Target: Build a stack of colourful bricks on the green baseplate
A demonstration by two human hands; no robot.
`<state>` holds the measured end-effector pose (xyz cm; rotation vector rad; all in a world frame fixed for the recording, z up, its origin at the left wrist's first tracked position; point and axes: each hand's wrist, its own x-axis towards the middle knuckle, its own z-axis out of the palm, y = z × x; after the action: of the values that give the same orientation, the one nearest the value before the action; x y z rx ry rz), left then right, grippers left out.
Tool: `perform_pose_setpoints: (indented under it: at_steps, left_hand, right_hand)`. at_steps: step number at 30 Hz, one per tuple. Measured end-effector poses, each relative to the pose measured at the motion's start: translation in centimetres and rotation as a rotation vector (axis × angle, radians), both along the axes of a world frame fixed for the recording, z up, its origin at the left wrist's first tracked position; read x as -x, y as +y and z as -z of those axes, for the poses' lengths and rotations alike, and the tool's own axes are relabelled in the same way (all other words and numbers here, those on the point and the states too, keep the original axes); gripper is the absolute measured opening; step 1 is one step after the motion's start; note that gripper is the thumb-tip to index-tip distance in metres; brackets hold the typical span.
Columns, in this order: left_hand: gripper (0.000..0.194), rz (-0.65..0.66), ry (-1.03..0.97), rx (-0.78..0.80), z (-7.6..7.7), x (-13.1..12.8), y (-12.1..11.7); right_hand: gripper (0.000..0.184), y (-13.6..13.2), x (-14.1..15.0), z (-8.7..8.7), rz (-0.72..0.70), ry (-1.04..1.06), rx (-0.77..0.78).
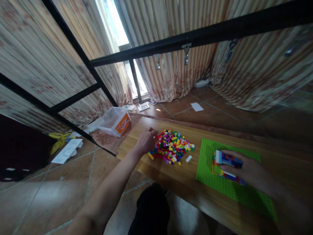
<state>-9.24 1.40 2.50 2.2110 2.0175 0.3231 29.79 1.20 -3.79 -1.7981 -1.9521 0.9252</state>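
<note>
Right hand [250,168] clasps brick build [218,157] on green board [204,160], fingers part-open, likely steadying it; left hand [146,140] farther left of board, fingers curled at loose bricks [173,145], grip unclear.

Right hand [249,167] blurred, partly hiding brick build [218,158]; hold of left fingers [151,131] unclear.

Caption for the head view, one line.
Left hand at loose toy bricks; right hand on brick build atop green baseplate.
</note>
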Motion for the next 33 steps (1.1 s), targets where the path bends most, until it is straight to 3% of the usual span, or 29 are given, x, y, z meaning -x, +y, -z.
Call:
perform_pose_setpoints:
  at_steps: [3,6,8,11,15,21,23,28,33]
  left_hand:
    - [0.015,-0.016,-0.602,0.03,-1.0,-2.0,-1.5]
    - [0.029,0.007,-1.288,0.298,-1.1,-6.2,-3.1]
    - [0.032,-0.025,-1.592,0.404,-0.8,-9.6,-3.8]
    - [0.031,-0.056,-1.837,0.564,-0.1,-14.0,-4.2]
    - [0.03,-0.035,-1.934,0.738,0.5,-17.4,-3.9]
    - [0.031,0.035,-1.869,0.847,1.0,-18.9,-3.1]
    - [0.032,0.022,-1.801,0.786,1.4,-19.1,-2.9]
    - [0.019,-0.15,-1.568,0.404,3.5,-19.1,-2.1]
    - [0.028,-0.156,-1.483,0.308,5.8,-19.6,-1.8]
  right_hand:
    - [0.062,-0.2,0.4,-0.5,-0.011,0.054,-0.104]
    - [0.055,-0.9,1.2,-1.7,0.023,0.154,-0.23]
    - [0.046,-1.7,1.9,-2.7,0.027,0.261,-0.308]
    - [0.039,-3.0,3.3,-4.0,-0.018,0.424,-0.374]
    - [0.032,-3.9,4.3,-4.6,-0.083,0.56,-0.371]
    - [0.021,-3.9,2.9,-4.4,-0.072,0.562,-0.382]
    - [0.021,-3.7,2.1,-3.9,-0.037,0.498,-0.388]
    - [0.027,-2.2,0.1,-1.6,0.125,0.207,-0.464]
    - [0.029,-0.9,0.1,0.2,0.075,0.128,-0.424]
